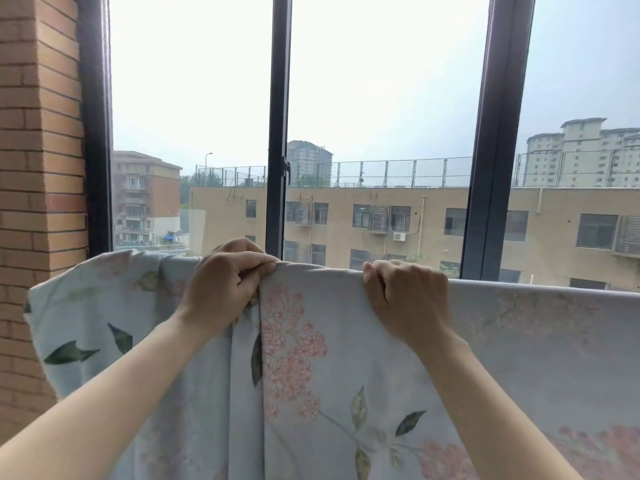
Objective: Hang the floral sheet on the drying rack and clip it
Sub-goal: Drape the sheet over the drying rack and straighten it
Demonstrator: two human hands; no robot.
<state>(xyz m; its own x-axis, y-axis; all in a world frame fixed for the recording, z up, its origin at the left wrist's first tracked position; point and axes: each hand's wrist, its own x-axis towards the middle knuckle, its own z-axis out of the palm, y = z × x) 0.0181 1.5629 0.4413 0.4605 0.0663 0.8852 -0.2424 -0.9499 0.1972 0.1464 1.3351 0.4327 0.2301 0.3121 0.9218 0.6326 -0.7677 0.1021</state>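
The floral sheet [322,344], pale blue with pink blossoms and green leaves, hangs over a horizontal bar that it hides completely. Its top fold runs across the view at hand height. My left hand [225,289] grips the top fold where the cloth bunches into a vertical pleat. My right hand [407,299] grips the top fold a little to the right, fingers curled over the edge. No clip is in view.
A large window with dark frames [277,133] stands right behind the sheet, with buildings outside. A brick wall [38,168] rises at the left, close to the sheet's left end.
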